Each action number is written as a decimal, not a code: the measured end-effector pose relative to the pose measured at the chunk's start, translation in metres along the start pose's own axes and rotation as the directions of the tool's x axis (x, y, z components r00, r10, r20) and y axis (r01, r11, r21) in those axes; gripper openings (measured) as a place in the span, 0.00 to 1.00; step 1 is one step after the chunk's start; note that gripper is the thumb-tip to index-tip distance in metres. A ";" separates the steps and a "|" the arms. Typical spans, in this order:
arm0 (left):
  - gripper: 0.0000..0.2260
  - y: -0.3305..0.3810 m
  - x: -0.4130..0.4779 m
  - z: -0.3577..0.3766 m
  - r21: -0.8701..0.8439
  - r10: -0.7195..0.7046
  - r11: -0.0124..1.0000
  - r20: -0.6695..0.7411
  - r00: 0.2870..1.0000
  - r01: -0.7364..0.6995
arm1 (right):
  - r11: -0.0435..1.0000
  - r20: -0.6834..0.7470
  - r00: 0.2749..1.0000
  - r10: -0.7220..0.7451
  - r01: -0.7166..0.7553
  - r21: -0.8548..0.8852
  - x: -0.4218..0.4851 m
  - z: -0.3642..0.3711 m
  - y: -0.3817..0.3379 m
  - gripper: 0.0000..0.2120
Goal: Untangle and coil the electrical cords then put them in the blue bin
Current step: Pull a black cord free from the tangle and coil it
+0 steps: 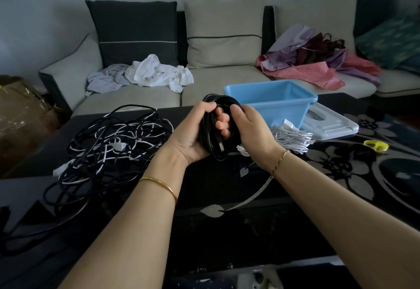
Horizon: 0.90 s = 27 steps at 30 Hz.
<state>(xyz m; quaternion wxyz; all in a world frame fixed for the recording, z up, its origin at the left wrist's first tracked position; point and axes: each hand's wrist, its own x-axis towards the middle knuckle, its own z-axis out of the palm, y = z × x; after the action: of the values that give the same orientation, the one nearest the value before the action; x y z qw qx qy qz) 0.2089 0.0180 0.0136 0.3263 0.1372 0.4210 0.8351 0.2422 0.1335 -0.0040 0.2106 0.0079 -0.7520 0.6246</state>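
Observation:
A coiled black cord (212,136) is held upright above the dark table, between both hands. My left hand (192,134) grips its left side with the fingers through the loop. My right hand (252,127) pinches the coil's right side near the top. A tangled heap of black and white cords (109,145) lies on the table to the left. A bundled white cord (291,137) rests on the table to the right, just in front of the blue bin (272,101), which looks empty.
A pale plastic lid (329,125) lies beside the bin. A yellow object (376,145) sits at the far right of the flower-patterned table (250,197). Behind is a sofa with a white cloth heap (156,73) and coloured fabrics (318,61).

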 end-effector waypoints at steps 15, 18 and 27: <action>0.07 -0.009 0.013 0.004 0.052 -0.081 0.994 -0.232 0.969 0.095 | 0.912 -0.077 0.995 -0.065 0.028 -0.410 -0.004 -0.020 0.015 0.13; 0.13 -0.011 0.016 0.008 0.070 -0.098 0.991 -0.163 0.982 0.110 | 0.890 -0.082 0.991 -0.103 0.055 -0.453 -0.008 -0.025 0.014 0.12; 0.12 -0.057 0.051 0.041 0.207 -0.061 0.969 -0.339 0.939 0.138 | 0.904 -0.111 0.994 -0.006 -0.042 -0.424 -0.026 -0.072 0.028 0.13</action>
<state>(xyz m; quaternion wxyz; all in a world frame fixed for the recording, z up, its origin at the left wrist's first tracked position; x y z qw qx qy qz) 0.2155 0.1015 -0.0089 0.2753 0.0105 0.5690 0.7748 0.2801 0.2006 -0.0290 0.2423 -0.0794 -0.8576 0.4467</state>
